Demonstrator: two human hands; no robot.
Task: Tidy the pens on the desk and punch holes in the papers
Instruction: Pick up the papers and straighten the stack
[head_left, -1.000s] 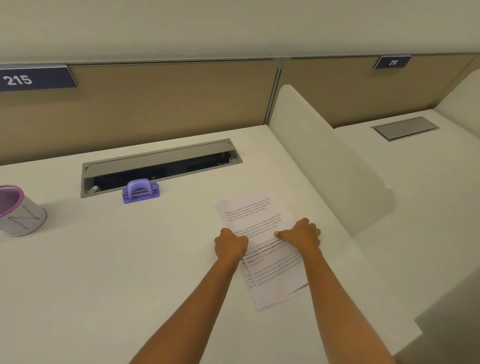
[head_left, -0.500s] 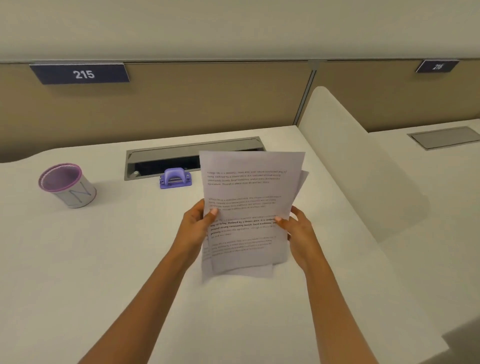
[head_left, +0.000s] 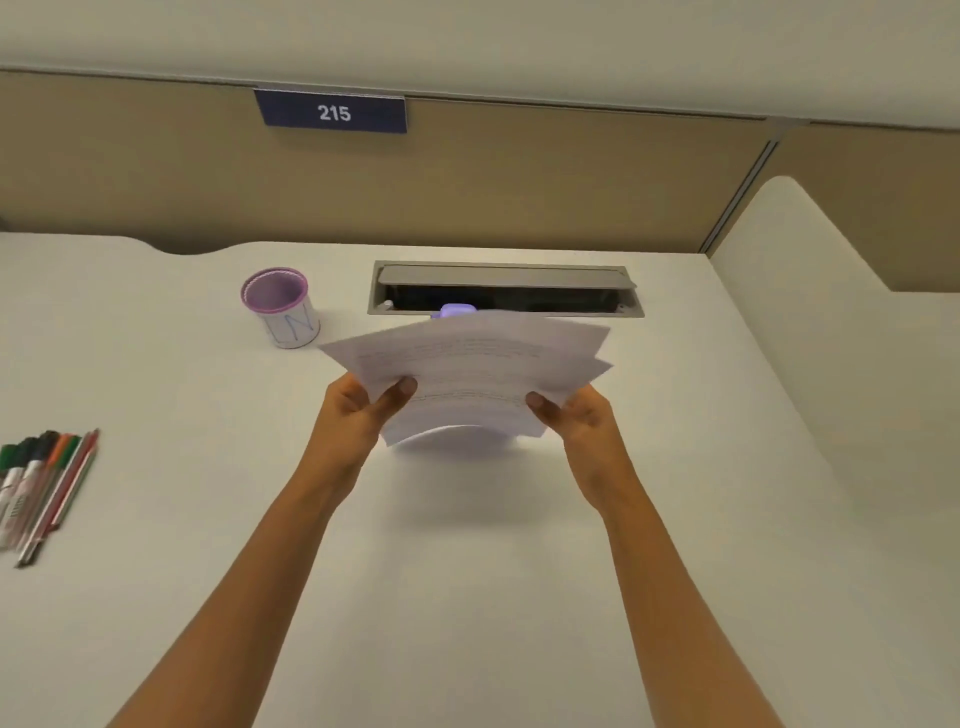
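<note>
A small stack of printed papers hangs above the white desk, tilted nearly flat and bowed in the middle. My left hand grips its left edge and my right hand grips its right edge, thumbs on top. Behind the papers' far edge only the top of the purple hole punch shows. An empty purple-rimmed pen cup stands upright at the back left. Several pens and markers lie side by side at the desk's left edge.
A grey cable tray with its lid open is set into the desk behind the punch. A tan partition with a "215" plate closes the back. A white divider panel rises on the right.
Both hands picked the papers up off the desk's right side, then carried them forward and tipped them from upright to nearly flat. The view has swung left, bringing the pens into sight.
</note>
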